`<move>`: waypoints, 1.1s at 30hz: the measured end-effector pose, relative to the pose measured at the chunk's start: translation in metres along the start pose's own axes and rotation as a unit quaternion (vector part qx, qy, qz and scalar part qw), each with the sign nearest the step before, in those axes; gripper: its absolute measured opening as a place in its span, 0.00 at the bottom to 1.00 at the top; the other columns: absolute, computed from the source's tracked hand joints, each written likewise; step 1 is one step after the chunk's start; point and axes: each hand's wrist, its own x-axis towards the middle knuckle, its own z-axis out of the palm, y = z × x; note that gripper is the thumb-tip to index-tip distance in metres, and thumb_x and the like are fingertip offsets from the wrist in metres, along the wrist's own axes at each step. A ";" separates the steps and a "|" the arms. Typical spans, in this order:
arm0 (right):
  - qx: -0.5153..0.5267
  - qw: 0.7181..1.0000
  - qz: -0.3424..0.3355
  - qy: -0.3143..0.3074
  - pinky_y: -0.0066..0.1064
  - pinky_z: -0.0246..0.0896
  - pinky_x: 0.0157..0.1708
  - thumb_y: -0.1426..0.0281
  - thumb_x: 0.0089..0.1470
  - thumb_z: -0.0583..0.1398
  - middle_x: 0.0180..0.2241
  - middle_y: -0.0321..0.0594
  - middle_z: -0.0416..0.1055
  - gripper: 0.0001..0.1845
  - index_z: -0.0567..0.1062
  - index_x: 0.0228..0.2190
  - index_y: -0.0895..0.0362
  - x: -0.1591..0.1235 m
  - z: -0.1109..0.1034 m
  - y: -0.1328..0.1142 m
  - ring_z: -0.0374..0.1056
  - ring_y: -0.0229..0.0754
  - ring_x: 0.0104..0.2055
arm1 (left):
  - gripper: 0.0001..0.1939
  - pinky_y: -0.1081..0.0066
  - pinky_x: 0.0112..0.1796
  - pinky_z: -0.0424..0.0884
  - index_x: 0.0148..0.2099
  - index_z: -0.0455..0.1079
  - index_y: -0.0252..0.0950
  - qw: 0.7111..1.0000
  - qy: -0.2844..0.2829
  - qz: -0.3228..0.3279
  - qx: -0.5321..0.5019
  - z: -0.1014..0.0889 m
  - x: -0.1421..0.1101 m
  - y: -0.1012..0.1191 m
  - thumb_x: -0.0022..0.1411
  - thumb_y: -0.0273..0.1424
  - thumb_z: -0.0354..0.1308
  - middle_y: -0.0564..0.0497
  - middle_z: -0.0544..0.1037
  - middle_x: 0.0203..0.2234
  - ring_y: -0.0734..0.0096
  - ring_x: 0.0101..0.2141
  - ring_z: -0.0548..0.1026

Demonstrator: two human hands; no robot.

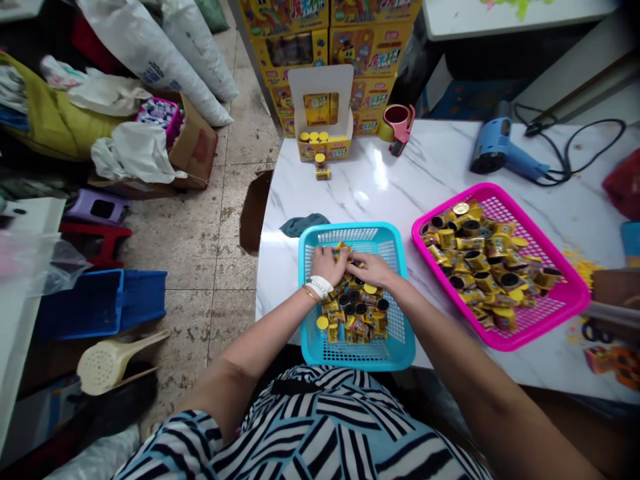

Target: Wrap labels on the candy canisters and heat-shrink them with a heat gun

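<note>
A turquoise basket (407,353) stands at the table's near edge with a heap of small yellow cups (357,327) in it, some showing black ends and some yellow lids. Over the far part of this heap, my left hand (329,265), with white bracelets at the wrist, has its fingers curled among the cups. From the other side my right hand (371,269) meets it, fingers bent and close to the left fingertips. Yellow cups lie at both sets of fingertips, partly hidden, and which cup each hand grips is hard to make out.
To the right is a pink basket (575,303) full of similar cups. Behind are an upright display box (323,150), stacked yellow cartons (373,50), a red tape dispenser (400,127) and a blue heat gun (500,147) with its cable. A dark cloth (304,225) touches the turquoise basket.
</note>
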 end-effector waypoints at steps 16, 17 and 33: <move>0.024 0.977 0.147 0.150 0.36 0.62 0.32 0.51 0.55 0.57 0.31 0.41 0.75 0.30 0.63 0.50 0.58 0.009 0.021 0.012 0.72 0.48 0.32 | 0.24 0.64 0.43 0.69 0.51 0.69 0.39 0.989 -0.129 0.060 -0.042 0.003 0.031 0.007 0.68 0.51 0.46 0.46 0.80 0.37 0.57 0.40 0.77; 0.025 0.980 0.141 0.141 0.35 0.62 0.32 0.51 0.55 0.57 0.32 0.41 0.75 0.29 0.64 0.51 0.57 0.009 0.019 0.012 0.72 0.48 0.31 | 0.25 0.64 0.43 0.68 0.53 0.69 0.39 0.987 -0.139 0.065 -0.046 0.003 0.030 0.008 0.67 0.51 0.47 0.46 0.80 0.37 0.57 0.40 0.77; -0.070 0.988 0.066 0.118 0.36 0.62 0.38 0.60 0.62 0.52 0.39 0.50 0.73 0.15 0.69 0.42 0.58 -0.045 0.040 -0.009 0.70 0.50 0.40 | 0.27 0.70 0.35 0.66 0.34 0.72 0.39 0.939 -0.321 0.120 -0.032 -0.021 0.036 0.020 0.68 0.50 0.40 0.53 0.78 0.28 0.65 0.33 0.74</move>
